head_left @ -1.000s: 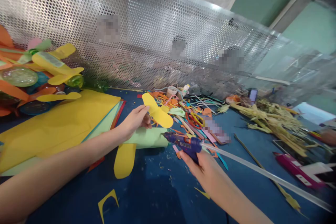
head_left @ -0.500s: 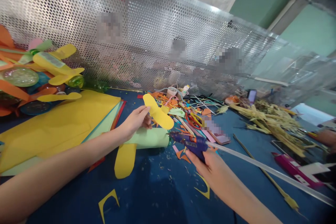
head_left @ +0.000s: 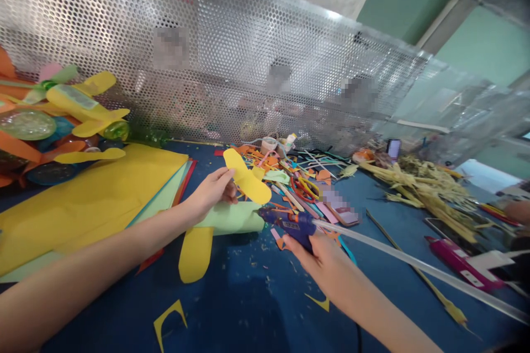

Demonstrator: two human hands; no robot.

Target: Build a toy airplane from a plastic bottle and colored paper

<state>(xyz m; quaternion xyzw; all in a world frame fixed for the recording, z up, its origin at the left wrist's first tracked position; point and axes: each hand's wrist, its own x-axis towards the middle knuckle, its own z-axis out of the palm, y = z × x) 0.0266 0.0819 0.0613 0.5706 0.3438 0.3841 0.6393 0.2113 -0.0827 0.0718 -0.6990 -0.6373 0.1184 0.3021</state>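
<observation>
Pinched between the thumb and fingers of my left hand (head_left: 213, 192) is a yellow paper propeller-shaped piece (head_left: 248, 179). Below it lies a tube wrapped in light green paper (head_left: 236, 218), with a yellow rounded wing (head_left: 196, 255) sticking out toward me. My right hand (head_left: 317, 256) is closed round the handle of a blue glue gun (head_left: 290, 223), a long clear glue stick trailing from its back. The gun's nozzle is at the right end of the green tube, just below the yellow piece; whether it touches cannot be told.
Yellow and coloured sheets (head_left: 99, 193) lie left, below finished paper-and-bottle planes (head_left: 78, 105). Paper scraps, a phone (head_left: 337, 205) and dry husks (head_left: 418, 185) lie behind and right. A perforated metal panel (head_left: 248, 38) stands behind. Another person's hand shows at the right edge.
My right hand has moved the glue gun slightly left, its nozzle now overlapping the tube's right end. My left hand still holds the yellow piece. The view has shifted slightly.
</observation>
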